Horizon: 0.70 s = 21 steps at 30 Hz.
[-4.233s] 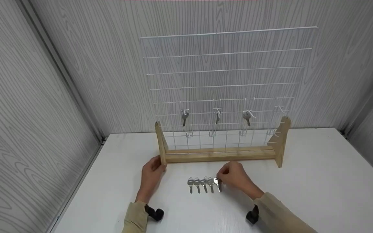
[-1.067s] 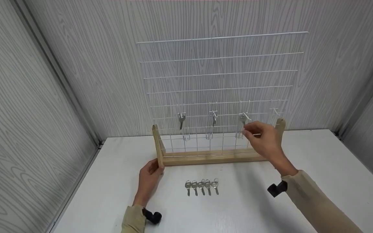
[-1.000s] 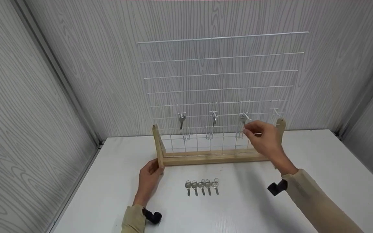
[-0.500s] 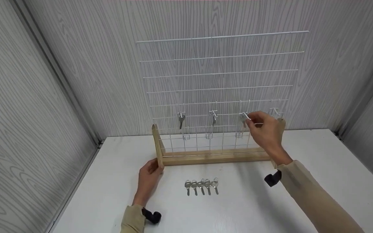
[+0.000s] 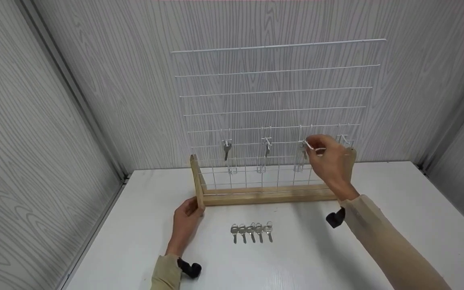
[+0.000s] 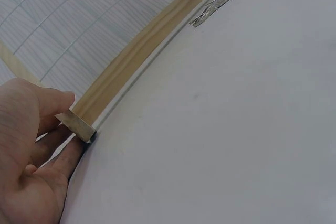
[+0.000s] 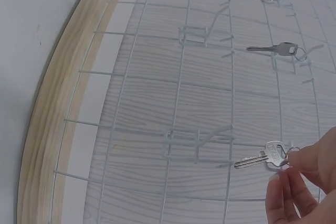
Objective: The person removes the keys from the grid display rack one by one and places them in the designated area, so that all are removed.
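head view high, facing forward-down; 2 wrist views close up; all 3 share rectangular white metal-wire grid [image 5: 274, 110].

I work in a plain booth [image 5: 107, 88], where grey wood-grain walls [image 5: 18, 141] enclose a white table [image 5: 409, 193] on three sides.

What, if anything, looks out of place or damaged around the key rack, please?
Nothing stands out: five keys lie in a neat row on the table, two more keys hang from hooks, the wire grid sits in its wooden stand, and the right hand holds another key.
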### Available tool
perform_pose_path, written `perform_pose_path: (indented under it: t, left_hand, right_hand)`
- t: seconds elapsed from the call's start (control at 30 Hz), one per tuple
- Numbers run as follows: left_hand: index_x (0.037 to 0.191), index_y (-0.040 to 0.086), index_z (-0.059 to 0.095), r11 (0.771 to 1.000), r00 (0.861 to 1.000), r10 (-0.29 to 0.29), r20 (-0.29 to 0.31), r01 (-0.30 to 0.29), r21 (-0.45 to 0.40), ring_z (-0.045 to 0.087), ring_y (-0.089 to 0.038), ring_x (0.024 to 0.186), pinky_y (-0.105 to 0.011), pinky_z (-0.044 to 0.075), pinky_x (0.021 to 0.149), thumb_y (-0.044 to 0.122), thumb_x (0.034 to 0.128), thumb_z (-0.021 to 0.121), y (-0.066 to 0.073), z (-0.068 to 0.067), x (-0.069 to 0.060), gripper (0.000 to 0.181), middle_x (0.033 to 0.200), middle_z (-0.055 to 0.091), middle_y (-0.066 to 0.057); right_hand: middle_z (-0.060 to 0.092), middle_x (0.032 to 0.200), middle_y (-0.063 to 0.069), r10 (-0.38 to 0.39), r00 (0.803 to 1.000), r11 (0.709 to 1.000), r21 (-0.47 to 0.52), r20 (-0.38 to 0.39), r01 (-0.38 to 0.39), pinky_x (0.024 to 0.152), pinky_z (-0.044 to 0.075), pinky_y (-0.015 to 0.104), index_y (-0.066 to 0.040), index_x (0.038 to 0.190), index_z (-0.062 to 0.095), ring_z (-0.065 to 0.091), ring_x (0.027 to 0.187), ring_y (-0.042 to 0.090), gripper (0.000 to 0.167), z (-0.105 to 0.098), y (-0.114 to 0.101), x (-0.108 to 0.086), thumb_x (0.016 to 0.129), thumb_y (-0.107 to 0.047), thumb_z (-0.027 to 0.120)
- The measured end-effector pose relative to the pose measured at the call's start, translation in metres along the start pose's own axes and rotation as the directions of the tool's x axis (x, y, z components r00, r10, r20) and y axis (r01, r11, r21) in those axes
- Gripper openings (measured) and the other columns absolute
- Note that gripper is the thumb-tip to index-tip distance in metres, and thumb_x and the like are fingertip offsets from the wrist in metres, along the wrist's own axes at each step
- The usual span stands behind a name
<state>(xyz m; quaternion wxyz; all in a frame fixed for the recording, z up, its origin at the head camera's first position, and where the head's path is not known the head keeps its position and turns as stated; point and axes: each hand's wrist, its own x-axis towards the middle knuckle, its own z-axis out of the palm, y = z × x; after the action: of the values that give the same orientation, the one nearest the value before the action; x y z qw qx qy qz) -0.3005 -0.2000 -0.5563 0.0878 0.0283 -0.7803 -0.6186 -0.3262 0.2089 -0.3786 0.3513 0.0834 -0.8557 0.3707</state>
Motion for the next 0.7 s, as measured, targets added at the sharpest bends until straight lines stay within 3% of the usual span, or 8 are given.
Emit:
perform_pose_path:
  t: [0.13, 0.23, 0.7]
  left_hand:
    - [0.149, 0.006, 0.059, 1.0, 1.0, 0.006, -0.002, -0.006, 0.013, 0.06, -0.033, 0.141, -0.045, 0.054, 0.115, 0.017, 0.1042, 0.069, -0.0001, 0.0001, 0.0005, 0.048, 0.15, 0.063, -0.017]
    - [0.149, 0.006, 0.06, 1.0, 1.0, 0.006, -0.005, -0.006, 0.01, 0.061, -0.032, 0.14, -0.045, 0.055, 0.114, 0.017, 0.1039, 0.07, 0.0002, 0.0, 0.0007, 0.047, 0.15, 0.063, -0.016]
    - [0.148, 0.003, 0.06, 0.999, 0.999, 0.035, 0.006, -0.035, -0.022, 0.062, -0.034, 0.138, -0.037, 0.059, 0.107, 0.012, 0.1035, 0.069, 0.0012, -0.0012, -0.002, 0.047, 0.146, 0.064, -0.019]
  right_hand:
    - [0.076, 0.111, 0.018, -0.025, 1.0, 0.994, 0.106, 0.007, 0.024, 0.079, 0.054, 0.012, 0.0, 0.116, 0.076, 0.074, 0.101, 0.03, 0.018, 0.0038, 0.0, 0.0032, 0.098, -0.001, 0.073]
    - [0.075, 0.108, 0.02, -0.048, 0.999, 0.988, 0.144, -0.006, 0.048, 0.076, 0.049, 0.003, 0.003, 0.113, 0.076, 0.073, 0.098, 0.032, 0.016, 0.006, 0.0001, 0.0055, 0.097, 0.002, 0.073]
    - [0.074, 0.103, 0.02, -0.073, 0.997, 0.987, 0.143, -0.03, 0.077, 0.076, 0.049, 0.005, 0.004, 0.107, 0.075, 0.073, 0.094, 0.032, 0.011, 0.0062, 0.0009, 0.0068, 0.097, 0.004, 0.073]
